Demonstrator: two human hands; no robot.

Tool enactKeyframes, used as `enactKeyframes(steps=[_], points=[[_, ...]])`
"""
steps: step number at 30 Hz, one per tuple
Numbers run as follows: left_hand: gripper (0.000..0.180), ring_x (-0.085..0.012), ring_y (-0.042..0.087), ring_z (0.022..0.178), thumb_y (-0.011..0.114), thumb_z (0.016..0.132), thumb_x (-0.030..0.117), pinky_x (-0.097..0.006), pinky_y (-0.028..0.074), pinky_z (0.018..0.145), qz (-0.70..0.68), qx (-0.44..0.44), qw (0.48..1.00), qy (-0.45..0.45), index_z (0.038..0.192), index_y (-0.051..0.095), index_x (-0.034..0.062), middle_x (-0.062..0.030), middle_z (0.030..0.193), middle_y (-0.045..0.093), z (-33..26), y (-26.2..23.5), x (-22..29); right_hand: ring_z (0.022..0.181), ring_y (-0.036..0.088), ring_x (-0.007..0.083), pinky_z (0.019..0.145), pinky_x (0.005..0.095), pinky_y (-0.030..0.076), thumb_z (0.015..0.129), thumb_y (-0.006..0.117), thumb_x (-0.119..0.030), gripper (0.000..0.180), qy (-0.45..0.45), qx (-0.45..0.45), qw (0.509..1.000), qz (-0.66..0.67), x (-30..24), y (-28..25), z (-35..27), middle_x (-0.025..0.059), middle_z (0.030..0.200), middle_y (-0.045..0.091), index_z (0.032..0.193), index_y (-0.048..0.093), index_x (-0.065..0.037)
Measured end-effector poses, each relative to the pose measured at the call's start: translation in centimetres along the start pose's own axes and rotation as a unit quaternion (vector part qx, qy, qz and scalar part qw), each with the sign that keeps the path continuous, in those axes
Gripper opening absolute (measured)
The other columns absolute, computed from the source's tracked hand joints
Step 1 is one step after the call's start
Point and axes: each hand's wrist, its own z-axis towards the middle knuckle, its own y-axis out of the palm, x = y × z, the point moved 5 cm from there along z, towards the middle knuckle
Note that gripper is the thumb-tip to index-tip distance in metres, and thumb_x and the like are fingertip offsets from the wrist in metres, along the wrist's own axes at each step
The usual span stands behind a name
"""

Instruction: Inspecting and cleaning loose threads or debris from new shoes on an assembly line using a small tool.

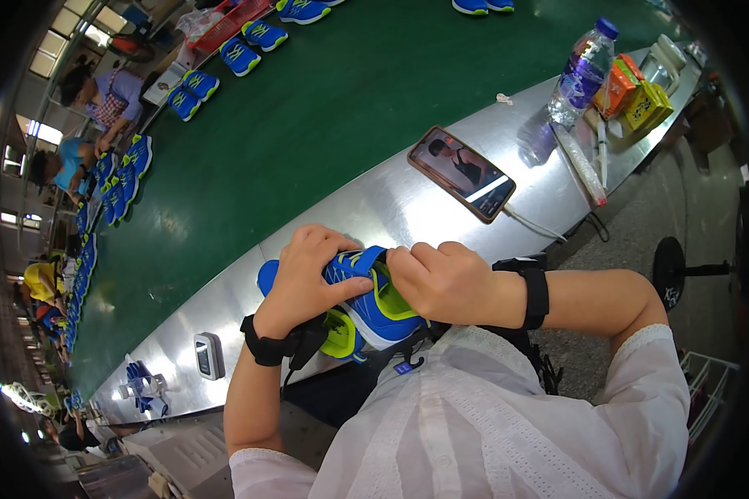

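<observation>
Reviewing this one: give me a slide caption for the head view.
Left hand and right hand gripping a blue, green-lined sneaker at a metal ledge bearing a phone.

Can see only part of the blue-and-lime mesh sneaker (381,320) behind the bare left hand (308,274). Cannot make out all the curled fingertips of the bare right hand (445,283). Cut off by the upper edge, at the blue pair of shoes (469,6). Too small to read, on the white-and-grey rectangular device (210,356). Blurred at the far-left yellow-shirted person (42,281).
</observation>
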Motion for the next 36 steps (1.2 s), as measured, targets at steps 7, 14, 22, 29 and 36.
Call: enactKeyframes(steps=[7,14,22,29,36], points=[[0.047,-0.0303,0.051,0.109,0.081,0.069,0.032,-0.04,0.041,0.096,-0.005,-0.001,1.0,0.004,0.107,0.067,0.0067,-0.0102,0.108,0.06,0.0,-0.1,0.1,0.067,0.054,0.0148,0.047,0.0241,0.039,0.063,0.064,-0.018,0.013,-0.023,0.016,1.0,-0.013,0.0,0.2,-0.3,0.0036,0.079,0.05,0.068,0.064,-0.006],[0.048,-0.0301,0.051,0.109,0.081,0.07,0.033,-0.039,0.041,0.096,0.001,0.002,1.0,0.008,0.106,0.067,0.0062,-0.0101,0.108,0.06,0.0,-0.1,0.2,0.065,0.052,0.0146,0.045,0.0244,0.038,0.061,0.064,-0.018,0.014,-0.031,-0.006,0.999,0.021,0.2,0.5,-0.2,0.0031,0.076,0.046,0.068,0.064,-0.006],[0.046,-0.0308,0.05,0.109,0.081,0.069,0.031,-0.04,0.041,0.096,-0.005,0.007,1.0,0.002,0.105,0.067,0.006,-0.0105,0.107,0.06,-0.1,-0.2,0.3,0.062,0.053,0.0128,0.044,0.024,0.041,0.063,0.064,-0.016,0.016,0.037,-0.013,0.997,0.069,0.0,-0.7,-1.0,0.004,0.076,0.046,0.072,0.061,-0.003],[0.046,-0.0313,0.05,0.108,0.081,0.069,0.031,-0.04,0.041,0.096,-0.005,0.006,1.0,0.007,0.105,0.067,0.0057,-0.0107,0.107,0.06,0.0,-0.2,0.3,0.06,0.053,0.0123,0.046,0.0232,0.042,0.067,0.063,-0.015,0.016,0.083,-0.032,0.993,0.073,-0.1,-1.0,-1.8,0.0029,0.075,0.047,0.077,0.061,-0.004],[0.046,-0.0313,0.05,0.109,0.08,0.07,0.032,-0.04,0.04,0.096,-0.006,0.006,1.0,0.013,0.105,0.066,0.006,-0.0108,0.107,0.06,-0.1,-0.2,0.3,0.058,0.059,0.0157,0.049,0.0275,0.047,0.071,0.074,-0.015,0.028,0.163,-0.046,0.976,0.133,0.2,-1.0,-4.0,0.0044,0.083,0.054,0.096,0.068,-0.004]])
